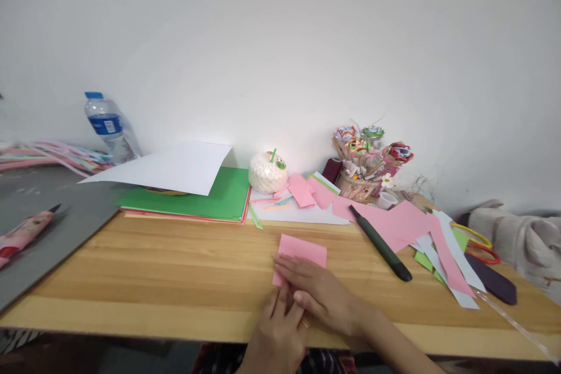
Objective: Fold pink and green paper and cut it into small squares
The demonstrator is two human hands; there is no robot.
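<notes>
A small pink sheet of paper (302, 246) lies on the wooden table near its front edge, its top curving as if folded over. My right hand (324, 292) rests across it, fingers stretched out together and flat on the paper. Below and to the left, my left hand (278, 330) has bent fingers, their tips at the paper's near edge. The paper's lower part is hidden under both hands. To the right of my hands lies a dark green pen-like cutter (381, 244).
Behind stand a green paper stack (230, 193) under a white sheet (175, 166), a white coconut (267, 172), and a basket of paper flowers (357, 187). Pink scraps (403, 222) and scissors (486, 254) lie right. A bottle (105, 125) and glue gun (26, 234) are left.
</notes>
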